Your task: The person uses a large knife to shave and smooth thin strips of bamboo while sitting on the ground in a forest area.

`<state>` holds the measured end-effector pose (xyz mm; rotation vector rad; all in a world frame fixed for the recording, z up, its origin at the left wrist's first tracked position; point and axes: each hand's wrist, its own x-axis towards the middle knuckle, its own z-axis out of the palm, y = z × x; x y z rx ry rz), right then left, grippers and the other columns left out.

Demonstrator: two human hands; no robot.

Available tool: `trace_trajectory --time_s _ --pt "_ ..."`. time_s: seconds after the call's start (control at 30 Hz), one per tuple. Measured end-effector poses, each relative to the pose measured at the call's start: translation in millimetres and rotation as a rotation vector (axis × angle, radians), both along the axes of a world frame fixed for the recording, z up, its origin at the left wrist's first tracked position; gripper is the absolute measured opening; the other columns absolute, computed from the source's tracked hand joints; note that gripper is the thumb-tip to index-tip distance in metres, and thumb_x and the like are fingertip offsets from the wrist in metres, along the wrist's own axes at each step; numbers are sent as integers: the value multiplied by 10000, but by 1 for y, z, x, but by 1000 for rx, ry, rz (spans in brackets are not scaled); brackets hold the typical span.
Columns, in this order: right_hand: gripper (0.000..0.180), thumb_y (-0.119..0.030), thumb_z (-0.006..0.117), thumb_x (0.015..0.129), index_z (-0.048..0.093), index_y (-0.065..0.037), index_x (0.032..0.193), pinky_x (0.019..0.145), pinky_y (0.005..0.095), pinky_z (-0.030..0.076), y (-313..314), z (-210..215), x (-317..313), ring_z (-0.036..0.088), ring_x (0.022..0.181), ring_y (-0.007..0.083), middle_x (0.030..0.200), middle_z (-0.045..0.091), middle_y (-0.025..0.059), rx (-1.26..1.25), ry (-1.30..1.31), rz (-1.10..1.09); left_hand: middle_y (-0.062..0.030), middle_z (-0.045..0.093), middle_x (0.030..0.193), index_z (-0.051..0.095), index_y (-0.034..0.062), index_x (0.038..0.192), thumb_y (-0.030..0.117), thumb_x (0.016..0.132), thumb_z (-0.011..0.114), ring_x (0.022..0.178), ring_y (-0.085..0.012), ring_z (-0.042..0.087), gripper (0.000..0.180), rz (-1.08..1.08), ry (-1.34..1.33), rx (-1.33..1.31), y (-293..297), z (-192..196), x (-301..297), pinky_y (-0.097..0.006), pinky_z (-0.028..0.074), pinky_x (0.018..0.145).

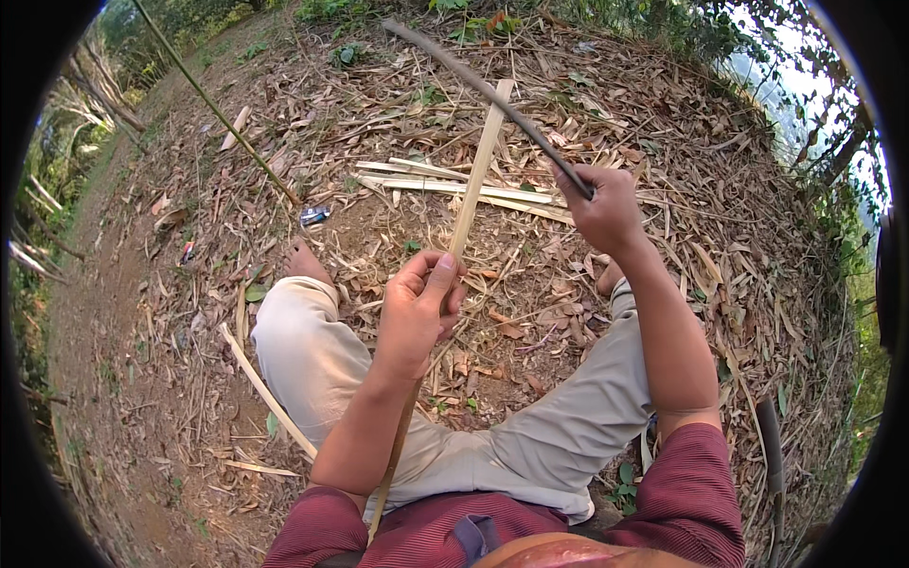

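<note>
My left hand [418, 308] grips a long pale bamboo strip [481, 161] that runs from my lap up and away over the ground. My right hand [602, 206] is closed on the handle of a long dark curved blade [483, 90], raised to the right of the strip; the blade crosses the strip's far end. I sit on the ground with my legs in light trousers [312, 350] spread apart, bare feet forward.
Split bamboo strips [445, 185] lie crosswise on the ground beyond my hands. Dry leaves and litter cover the soil all around. A thin green bamboo pole [213, 109] slants at upper left. Another pale strip [270, 398] lies beside my left leg. A small blue object [314, 216] lies nearby.
</note>
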<state>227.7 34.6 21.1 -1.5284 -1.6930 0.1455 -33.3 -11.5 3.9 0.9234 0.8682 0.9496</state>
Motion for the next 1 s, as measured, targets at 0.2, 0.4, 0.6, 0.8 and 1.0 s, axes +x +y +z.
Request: trace_trajectory --time_s 0.2,0.4,0.6,0.8,1.0 --pt "303 -165 731 512 710 -162 815 490 368 442 -27 -21 -53 631 557 239 629 635 35 91 -438 246 60 364 618 521 100 860 171 1004 518 456 -21 260 161 25 -50 -156 -7 2 1 -215 160 403" --pt "401 -221 762 542 719 -160 936 620 395 529 -14 -17 -40 698 686 235 741 698 38 73 -442 264 54 325 634 492 79 915 168 1003 489 449 -33 228 125 -122 -121 -114 -9 -7 -5 -212 169 402" --pt "148 -172 622 815 702 -54 780 630 401 556 21 5 31 668 579 258 643 670 120 -14 -314 -192 62 298 603 443 80 926 284 1062 415 420 -25 208 246 -231 -151 -218 -24 3 -4 -215 135 366" --pt "146 -204 650 719 691 -86 794 656 406 559 -11 -4 -21 689 656 274 695 681 125 -35 -481 206 67 284 603 438 87 925 282 1070 378 421 -21 205 250 -261 -220 -277 -9 0 -3 -206 140 364" --pt "344 -237 528 888 699 57 937 811 458 548 54 2 50 708 822 328 842 698 243 -323 -114 -427 71 307 607 463 100 918 304 1058 441 426 -15 222 248 -215 -151 -228 -18 -11 -9 -192 158 377"
